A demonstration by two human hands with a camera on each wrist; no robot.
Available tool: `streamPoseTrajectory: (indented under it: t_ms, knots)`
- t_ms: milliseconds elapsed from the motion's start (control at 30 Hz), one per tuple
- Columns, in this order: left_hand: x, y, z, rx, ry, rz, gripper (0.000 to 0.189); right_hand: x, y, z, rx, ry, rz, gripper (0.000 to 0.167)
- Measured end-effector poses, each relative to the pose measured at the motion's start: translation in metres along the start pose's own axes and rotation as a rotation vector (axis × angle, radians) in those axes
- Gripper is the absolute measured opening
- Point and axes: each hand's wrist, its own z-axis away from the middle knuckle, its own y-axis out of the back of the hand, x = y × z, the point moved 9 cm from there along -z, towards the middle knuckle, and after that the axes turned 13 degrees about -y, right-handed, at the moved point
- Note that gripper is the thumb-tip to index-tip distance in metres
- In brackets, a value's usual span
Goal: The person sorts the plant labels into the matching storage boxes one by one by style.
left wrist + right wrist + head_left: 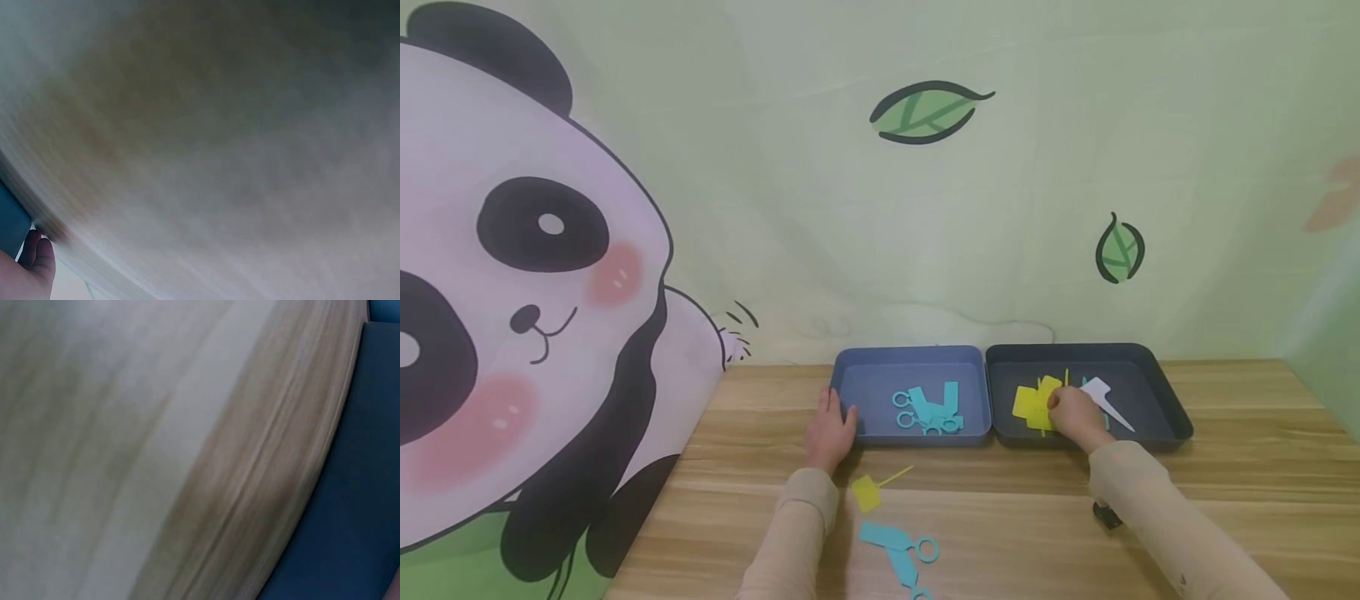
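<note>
My left hand (831, 429) rests against the left side of the blue tray (857, 379), fingers straight and thumb near its front corner. In the left wrist view, fingertips (44, 256) show beside the tray's edge. My right hand (1078, 415) reaches into the dark grey tray (1157, 408) with curled fingers, pinching a yellow T-shaped plant label (1066, 377) whose thin stem sticks up; its rest is hidden. Several other yellow labels (1030, 404) lie just left of the fingers. A white T-shaped plant label (1108, 402) lies right of the hand, over partly hidden teal pieces.
Several teal tags with rings (934, 410) lie in the blue tray. On the wooden table (1000, 533) in front are one yellow label (867, 493) and teal ring tags (887, 535). A small black object (1106, 516) sits by the right sleeve. A panda-printed backdrop (820, 208) stands behind.
</note>
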Motion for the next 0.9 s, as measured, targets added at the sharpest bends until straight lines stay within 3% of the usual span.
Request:
streamPoseTrajectory:
  t_ms: [200,400,700,900]
  knots:
    - [0.0,0.001,0.0,0.007,-0.004,0.003,0.063,-0.004,0.007,0.003,0.047,0.013,-0.012,0.023]
    - [0.0,0.0,0.001,0.009,-0.001,-0.002,0.063,-0.023,0.017,0.016,0.117,0.091,-0.022,0.025]
    - [-0.001,0.0,0.001,0.019,0.009,-0.001,0.063,-0.058,0.02,0.034,0.164,0.195,-0.041,0.02]
    - [-0.001,-0.001,0.0,0.016,0.004,-0.006,0.063,-0.076,0.018,0.046,0.144,0.243,-0.065,0.02]
